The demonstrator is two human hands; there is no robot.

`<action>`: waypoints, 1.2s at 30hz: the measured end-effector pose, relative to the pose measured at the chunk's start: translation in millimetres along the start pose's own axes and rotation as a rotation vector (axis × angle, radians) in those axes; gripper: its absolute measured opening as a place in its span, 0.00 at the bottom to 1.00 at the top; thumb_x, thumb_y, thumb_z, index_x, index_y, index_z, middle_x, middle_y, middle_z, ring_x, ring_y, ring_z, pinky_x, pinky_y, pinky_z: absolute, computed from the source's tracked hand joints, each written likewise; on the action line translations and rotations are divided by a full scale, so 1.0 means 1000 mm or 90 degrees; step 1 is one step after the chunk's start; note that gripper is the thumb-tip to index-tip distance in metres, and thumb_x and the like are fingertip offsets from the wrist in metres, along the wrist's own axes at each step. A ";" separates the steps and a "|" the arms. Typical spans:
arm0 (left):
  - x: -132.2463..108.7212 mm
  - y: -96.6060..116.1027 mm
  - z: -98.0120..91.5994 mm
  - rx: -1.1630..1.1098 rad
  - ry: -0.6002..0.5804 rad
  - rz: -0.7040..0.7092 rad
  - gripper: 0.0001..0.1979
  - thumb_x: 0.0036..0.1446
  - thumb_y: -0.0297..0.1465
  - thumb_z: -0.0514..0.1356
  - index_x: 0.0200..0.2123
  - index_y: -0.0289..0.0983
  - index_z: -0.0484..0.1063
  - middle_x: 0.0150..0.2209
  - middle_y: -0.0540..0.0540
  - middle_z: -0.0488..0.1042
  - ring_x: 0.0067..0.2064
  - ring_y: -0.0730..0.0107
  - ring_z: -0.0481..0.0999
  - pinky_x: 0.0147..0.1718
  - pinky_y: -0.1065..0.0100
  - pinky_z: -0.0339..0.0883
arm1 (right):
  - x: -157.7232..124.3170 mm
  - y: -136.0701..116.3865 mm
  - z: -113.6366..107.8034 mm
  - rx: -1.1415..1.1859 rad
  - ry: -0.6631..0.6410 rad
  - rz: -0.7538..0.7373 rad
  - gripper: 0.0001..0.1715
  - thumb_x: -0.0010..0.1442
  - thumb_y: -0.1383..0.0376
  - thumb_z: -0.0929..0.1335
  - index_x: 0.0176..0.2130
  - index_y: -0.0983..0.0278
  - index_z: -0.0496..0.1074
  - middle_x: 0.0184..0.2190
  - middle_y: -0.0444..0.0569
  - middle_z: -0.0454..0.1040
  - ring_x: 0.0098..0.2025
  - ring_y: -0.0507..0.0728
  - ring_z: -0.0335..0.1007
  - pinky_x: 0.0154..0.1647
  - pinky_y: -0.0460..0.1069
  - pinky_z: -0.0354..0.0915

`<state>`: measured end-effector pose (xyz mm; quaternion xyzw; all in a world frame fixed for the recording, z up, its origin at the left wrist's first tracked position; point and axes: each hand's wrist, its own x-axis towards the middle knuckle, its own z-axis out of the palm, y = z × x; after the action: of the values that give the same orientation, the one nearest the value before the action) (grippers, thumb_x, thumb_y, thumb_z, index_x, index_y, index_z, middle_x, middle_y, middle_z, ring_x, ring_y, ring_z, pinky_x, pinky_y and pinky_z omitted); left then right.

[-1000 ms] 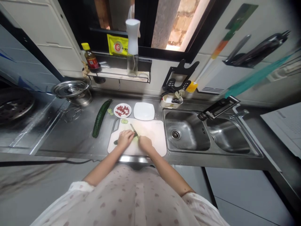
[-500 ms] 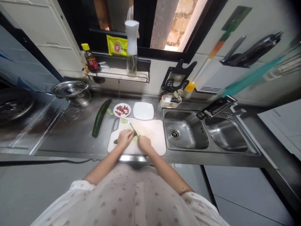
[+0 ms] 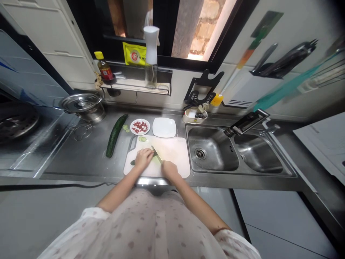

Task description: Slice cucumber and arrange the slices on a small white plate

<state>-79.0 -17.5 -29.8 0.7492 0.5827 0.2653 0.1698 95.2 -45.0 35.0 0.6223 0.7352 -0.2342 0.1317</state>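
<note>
On the white cutting board (image 3: 179,154), my left hand (image 3: 144,158) is closed over a cucumber piece (image 3: 132,162), whose dark end shows left of the hand. My right hand (image 3: 169,169) grips a knife (image 3: 157,154) by its handle, the blade slanting up and left to beside my left fingertips. Pale green cut cucumber (image 3: 155,162) lies under and next to the blade. A few cucumber slices (image 3: 142,139) rest at the board's upper left. Left of the board, a whole cucumber (image 3: 115,136) lies on the steel counter.
Behind the board stand a plate of chopped red pieces (image 3: 140,127) and a white square plate (image 3: 164,127). More cucumber slices (image 3: 125,128) lie on the counter. A double sink (image 3: 215,147) is at the right, a lidded steel pot (image 3: 83,106) at the left.
My right hand has moved slightly right and down with the knife, whose blade has shifted right. My left hand stays in place on the cucumber piece.
</note>
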 end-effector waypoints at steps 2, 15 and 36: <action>0.000 0.000 0.001 0.003 0.001 -0.004 0.12 0.64 0.35 0.53 0.41 0.42 0.76 0.39 0.46 0.76 0.42 0.65 0.70 0.43 0.63 0.60 | -0.001 0.001 0.001 -0.002 0.000 -0.002 0.17 0.64 0.70 0.58 0.45 0.67 0.72 0.40 0.58 0.77 0.44 0.59 0.75 0.41 0.49 0.64; 0.001 0.000 -0.002 0.021 -0.009 -0.006 0.12 0.64 0.36 0.53 0.40 0.42 0.76 0.37 0.46 0.75 0.41 0.64 0.70 0.41 0.63 0.60 | 0.024 -0.020 -0.016 0.033 -0.005 0.003 0.20 0.63 0.72 0.57 0.49 0.66 0.71 0.44 0.57 0.76 0.48 0.59 0.73 0.43 0.49 0.65; 0.002 -0.001 0.002 0.000 -0.014 -0.026 0.10 0.63 0.35 0.54 0.41 0.43 0.76 0.41 0.47 0.77 0.44 0.63 0.73 0.46 0.62 0.62 | -0.003 -0.003 0.000 0.000 -0.002 0.020 0.19 0.64 0.71 0.57 0.47 0.67 0.72 0.42 0.59 0.76 0.46 0.60 0.74 0.42 0.50 0.65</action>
<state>-78.7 -15.6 -31.7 0.7399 0.5961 0.2532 0.1819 93.2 -47.9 37.4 0.6331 0.7253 -0.2331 0.1369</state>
